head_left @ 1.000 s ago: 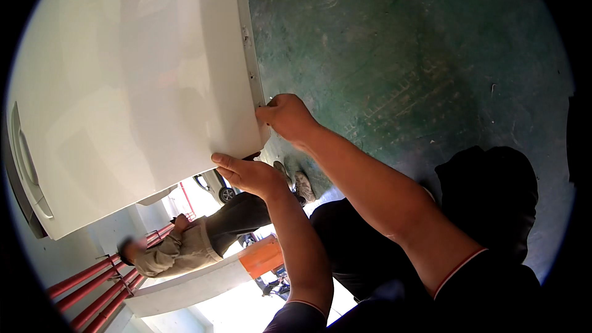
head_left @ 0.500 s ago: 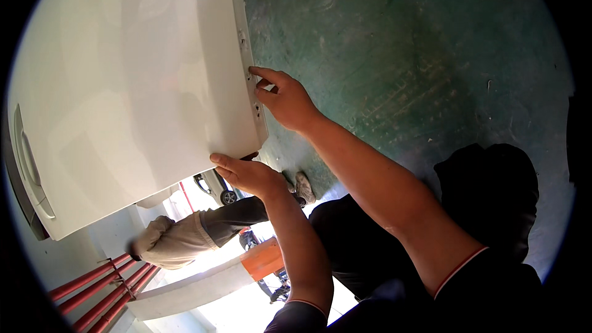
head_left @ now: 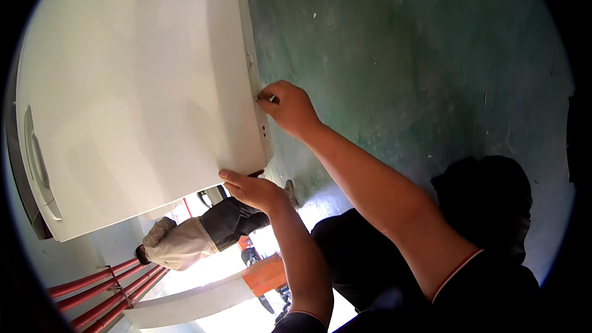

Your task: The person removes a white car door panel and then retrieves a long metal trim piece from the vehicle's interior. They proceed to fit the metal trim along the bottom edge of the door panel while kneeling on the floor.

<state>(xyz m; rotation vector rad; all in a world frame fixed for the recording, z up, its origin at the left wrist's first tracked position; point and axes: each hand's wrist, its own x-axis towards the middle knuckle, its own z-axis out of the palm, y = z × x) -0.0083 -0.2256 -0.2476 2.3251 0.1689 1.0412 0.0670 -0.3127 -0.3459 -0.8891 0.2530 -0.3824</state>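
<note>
Pinched between thumb and forefinger, the right hand [head_left: 290,108] works at a small fastener or clip on the edge flange [head_left: 254,86] of a white car door panel [head_left: 135,86]; the piece itself is too small to make out, so whether the fingers actually hold something or only press on the edge cannot be told for certain. The left hand [head_left: 256,190] lies flat and open under the lower corner of the panel, fingers stretched along its bottom edge, taking the weight rather than gripping. The panel fills the upper left of the view, tilted, with its handle [head_left: 38,169] far over at the left rim and small holes showing along the flange above and below the right fingertips. To do this well, the supporting hand should, in my judgement, keep the corner steady so the flange does not swing while the fingertips work, and the pinch should stay square to the edge, since a slip there could scratch the paint or drop the small part. Beyond the panel lies a worn green floor [head_left: 401,55]. Lower in the view another person [head_left: 197,237] in pale top and dark trousers bends over, well apart from the hands, near red pipes [head_left: 105,287] and a white beam with an orange end [head_left: 262,265].
</note>
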